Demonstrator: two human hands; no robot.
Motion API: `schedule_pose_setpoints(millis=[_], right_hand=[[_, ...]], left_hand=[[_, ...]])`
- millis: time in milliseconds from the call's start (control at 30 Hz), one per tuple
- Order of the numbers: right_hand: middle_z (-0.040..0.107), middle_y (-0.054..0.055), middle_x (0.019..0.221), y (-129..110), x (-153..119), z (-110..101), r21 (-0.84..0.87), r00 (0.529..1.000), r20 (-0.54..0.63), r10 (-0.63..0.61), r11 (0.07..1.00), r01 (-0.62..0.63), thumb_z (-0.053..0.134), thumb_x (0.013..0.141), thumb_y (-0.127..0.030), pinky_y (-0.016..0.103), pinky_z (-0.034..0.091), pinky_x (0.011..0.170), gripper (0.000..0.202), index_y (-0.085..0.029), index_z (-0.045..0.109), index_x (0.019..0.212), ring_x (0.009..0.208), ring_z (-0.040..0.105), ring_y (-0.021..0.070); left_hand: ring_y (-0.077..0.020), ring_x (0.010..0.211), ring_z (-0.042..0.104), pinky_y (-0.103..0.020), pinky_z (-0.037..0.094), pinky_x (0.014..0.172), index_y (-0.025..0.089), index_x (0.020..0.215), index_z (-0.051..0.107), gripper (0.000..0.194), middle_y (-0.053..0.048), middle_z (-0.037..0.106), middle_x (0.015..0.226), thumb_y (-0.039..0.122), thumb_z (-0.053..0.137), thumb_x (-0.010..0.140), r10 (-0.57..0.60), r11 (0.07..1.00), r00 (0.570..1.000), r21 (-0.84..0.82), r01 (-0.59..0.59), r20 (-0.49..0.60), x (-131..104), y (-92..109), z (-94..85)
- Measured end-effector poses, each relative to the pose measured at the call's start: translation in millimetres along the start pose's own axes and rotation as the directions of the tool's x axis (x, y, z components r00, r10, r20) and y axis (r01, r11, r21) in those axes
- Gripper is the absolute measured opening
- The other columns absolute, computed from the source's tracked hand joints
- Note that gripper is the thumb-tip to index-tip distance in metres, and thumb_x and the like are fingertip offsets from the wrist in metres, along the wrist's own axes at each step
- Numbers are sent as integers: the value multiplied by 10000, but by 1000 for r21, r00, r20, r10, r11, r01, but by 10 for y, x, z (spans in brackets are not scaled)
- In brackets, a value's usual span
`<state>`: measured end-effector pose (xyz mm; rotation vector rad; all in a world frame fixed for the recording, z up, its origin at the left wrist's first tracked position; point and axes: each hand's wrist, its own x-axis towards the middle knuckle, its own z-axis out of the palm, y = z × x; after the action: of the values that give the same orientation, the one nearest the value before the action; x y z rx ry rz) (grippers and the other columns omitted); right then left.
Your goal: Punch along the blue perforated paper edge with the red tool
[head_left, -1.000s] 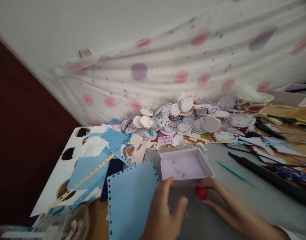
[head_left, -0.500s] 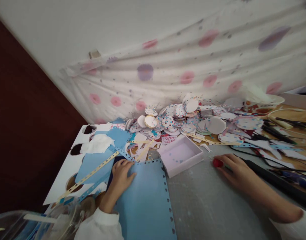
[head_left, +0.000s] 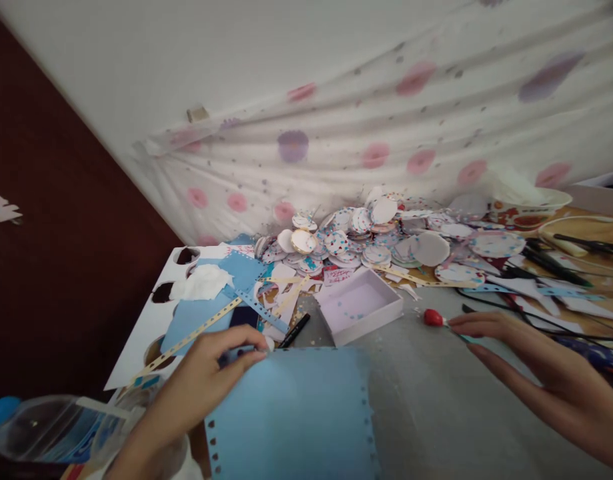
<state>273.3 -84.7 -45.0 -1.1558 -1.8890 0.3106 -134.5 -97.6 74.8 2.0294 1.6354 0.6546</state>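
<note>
Blue paper (head_left: 296, 413) lies before a card (head_left: 342, 271) with illegible red writing (head_left: 336, 277).

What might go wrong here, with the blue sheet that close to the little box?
The blue sheet lies close to the white box, so sliding it forward might nudge the box and scatter the small blue bits inside.
The black pen lies just past the sheet's far edge, near the left hand, and could get knocked.
The loosely heaped discs behind might slide down if bumped.
</note>
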Motion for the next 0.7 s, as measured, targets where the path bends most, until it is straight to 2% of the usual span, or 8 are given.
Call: schedule_pose_setpoints(millis=[67, 133, 267, 333, 400, 533, 633, 700], right_hand=[[768, 37, 1053, -50, 20, -109, 45, 999, -19, 45, 998, -44, 575, 959, -453, 275, 601, 857, 206, -368, 688, 1109, 941, 748, 217], [773, 36, 1012, -52, 12, -196, 73, 996, -35, 82, 994, -79, 552, 968, -508, 238, 601, 819, 242, -350, 701, 1076, 911, 752, 203], [767, 60, 1016, 51, -113, -165, -45, 999, -45, 23, 999, -25, 507, 1001, -421, 266, 606, 800, 228, -297, 675, 1093, 905, 752, 213], [747, 87, 1082, 106, -193, -13, -165, 996, 15, -92, 982, 93, 477, 1010, -307, 309, 603, 847, 220, -266, 620, 1172, 979, 736, 223], [712, 120, 1169, 145, -240, 206, -227, 973, 163, -163, 954, 198, 466, 1006, -231, 339, 593, 890, 271, -226, 576, 1254, 1069, 702, 227], [713, 121, 1160, 210, -187, 640, -240, 928, 307, -212, 926, 291, 475, 975, -144, 420, 581, 888, 329, -194, 610, 1271, 1055, 682, 259], [710, 70, 916, 267, -120, 793, -240, 898, 373, -234, 911, 336, 451, 989, -121, 390, 567, 733, 259, -202, 691, 1044, 837, 664, 233], [679, 54, 854, 303, -124, 812, -233, 883, 398, -249, 904, 359, 437, 1011, -136, 363, 539, 685, 273, -200, 693, 941, 778, 627, 217]], left_hand=[[-228, 772, 698, -296, 553, 764, 270, 782, 772, 138, -10, 766, 815, 351, 668, 822, 24, 997, 1000, -73, -25, -15, 115, 85, 58], [-222, 793, 708, -288, 554, 759, 243, 787, 764, 106, -15, 770, 823, 293, 672, 799, 60, 986, 998, -159, -55, 32, 258, 105, 306], [-201, 817, 725, -266, 553, 751, 178, 845, 747, 96, -34, 780, 856, 161, 660, 809, 112, 970, 976, -233, -67, 188, 481, 25, 1169], [-198, 828, 726, -264, 553, 760, 162, 866, 750, 93, -41, 784, 869, 128, 686, 808, 135, 970, 968, -225, -86, 212, 533, -21, 1572], [-194, 847, 721, -266, 550, 782, 155, 910, 758, 120, -49, 786, 901, 102, 697, 820, 171, 970, 958, -211, -122, 230, 557, -53, 1847], [-201, 915, 699, -292, 530, 855, 163, 927, 771, 166, -49, 775, 918, 47, 692, 839, 269, 960, 928, -151, -236, 258, 603, -107, 2032], [-194, 927, 684, -294, 526, 861, 174, 939, 771, 224, -38, 757, 914, 3, 647, 866, 333, 943, 903, -80, -324, 271, 627, -158, 2028], [-202, 944, 670, -314, 528, 864, 165, 967, 766, 262, -52, 740, 942, -15, 588, 899, 364, 928, 892, -20, -372, 268, 607, -188, 2031]])
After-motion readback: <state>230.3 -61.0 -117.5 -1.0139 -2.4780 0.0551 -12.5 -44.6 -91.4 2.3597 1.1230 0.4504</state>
